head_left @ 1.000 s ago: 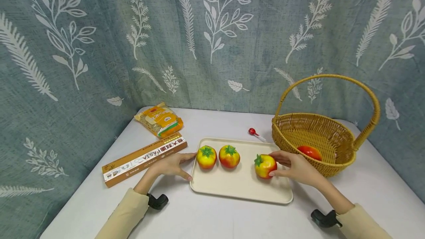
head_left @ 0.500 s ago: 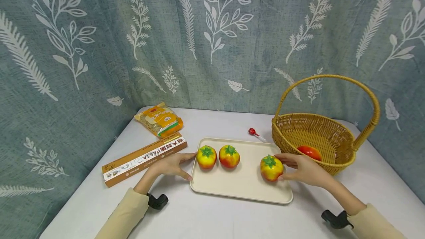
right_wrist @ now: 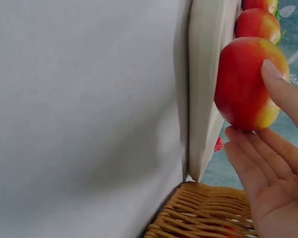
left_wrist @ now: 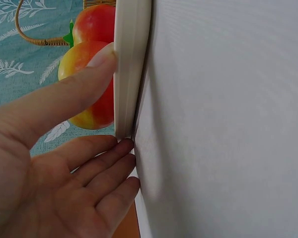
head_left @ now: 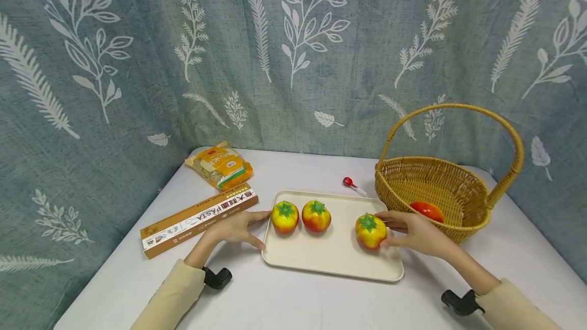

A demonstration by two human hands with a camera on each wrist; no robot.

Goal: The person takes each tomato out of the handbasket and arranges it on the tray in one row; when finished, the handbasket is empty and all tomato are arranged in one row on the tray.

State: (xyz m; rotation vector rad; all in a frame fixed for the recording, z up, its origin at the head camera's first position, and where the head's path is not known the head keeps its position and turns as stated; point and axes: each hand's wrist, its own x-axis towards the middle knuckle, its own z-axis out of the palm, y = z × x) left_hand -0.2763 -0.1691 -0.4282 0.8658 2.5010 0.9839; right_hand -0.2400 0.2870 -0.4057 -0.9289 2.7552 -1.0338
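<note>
My right hand (head_left: 414,234) holds a red-and-yellow tomato (head_left: 371,231) with a green leafy top, over the right part of a cream tray (head_left: 330,258). In the right wrist view its thumb lies on the tomato's side, with the fingers beneath. Two similar tomatoes, a left one (head_left: 285,217) and a middle one (head_left: 316,216), sit side by side at the tray's left end. My left hand (head_left: 236,228) rests spread along the tray's left edge. In the left wrist view its thumb (left_wrist: 99,62) touches the rim and its fingertips meet the tray's side and the table.
A wicker basket (head_left: 390,167) with a tall handle stands at the right, a red tomato (head_left: 427,211) inside. Behind the tray lies a red lollipop (head_left: 349,182). A pasta box (head_left: 199,219) and an orange food bag (head_left: 221,165) lie at the left.
My right hand has moved the tomato rightward and then slightly back left. The tomato's leafy top has turned from pointing left to facing up. My left hand stays at the tray.
</note>
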